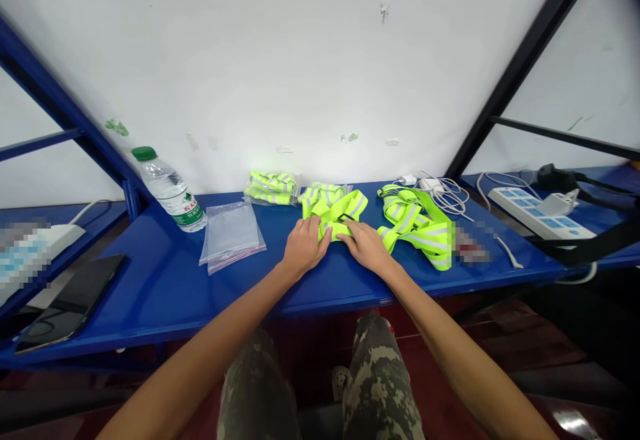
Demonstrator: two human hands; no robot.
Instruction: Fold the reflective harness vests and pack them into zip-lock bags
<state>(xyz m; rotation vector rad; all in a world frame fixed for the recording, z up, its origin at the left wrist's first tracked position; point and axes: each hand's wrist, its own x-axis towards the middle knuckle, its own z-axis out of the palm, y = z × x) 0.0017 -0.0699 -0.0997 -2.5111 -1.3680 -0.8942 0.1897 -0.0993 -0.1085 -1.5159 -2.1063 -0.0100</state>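
Observation:
Both hands are together at the middle of the blue table (165, 280), on a fluorescent yellow reflective strap (356, 205) with silvery stripes. My left hand (306, 245) grips its left side, thumb pressed against the fabric. On the other side, my right hand (367, 245) pinches the strap near a black piece at its centre. Just behind lies more yellow striped material (324, 192), partly hidden, apparently in clear plastic. To its left is a clear bag of folded yellow straps (271, 188). A loose heap of reflective straps (420, 223) spreads out right of my right hand.
Flat clear zip bags (233, 230) lie left of my hands, beside a green-capped water bottle (173, 193). White charger cables (447, 197) coil at the back right. Power strips flank the table, one right (543, 213), one left (37, 257). A black phone (75, 300) rests left.

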